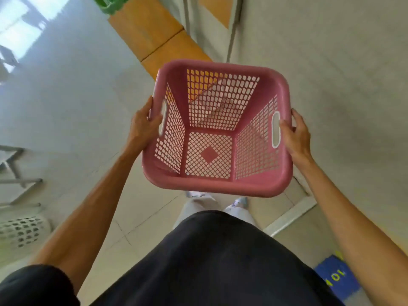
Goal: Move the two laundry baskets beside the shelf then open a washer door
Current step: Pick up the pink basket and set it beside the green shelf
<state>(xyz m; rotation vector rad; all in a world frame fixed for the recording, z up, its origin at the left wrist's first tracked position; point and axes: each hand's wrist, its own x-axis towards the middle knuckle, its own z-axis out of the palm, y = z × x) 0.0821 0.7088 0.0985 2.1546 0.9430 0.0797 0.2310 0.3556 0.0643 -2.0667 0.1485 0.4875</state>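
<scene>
- The pink basket (217, 129) is off the floor, carried in front of my body at about waist height, its open top tilted towards the camera; it is empty, with the floor showing through the mesh walls and base
- Handling, as I judge it: light, being empty moulded plastic; the walls are perforated and likely to flex a little, while the thick rolled rim looks stiff enough to bear the load; not fragile, though smooth plastic could slip in a loose grip
- Best hold: the two white-edged handle slots on opposite side walls, just under the rim, which is where I have it now
- My left hand (144, 125) grips the rim at the left handle slot, thumb over the top edge, fingers wrapped around the outside
- My right hand (294, 134) grips the rim at the right handle slot, thumb at the slot, fingers behind the wall and out of sight
- Both arms are extended and the load looks evenly shared between them
- A white basket (21, 231) stands on the floor at the lower left edge, well apart from the pink one; I take it to be the second one to move
- A metal frame (15, 173) stands just beyond it; whether this is the shelf I cannot tell
- A wooden panel (154, 38) lies ahead; no washer door is identifiable
</scene>
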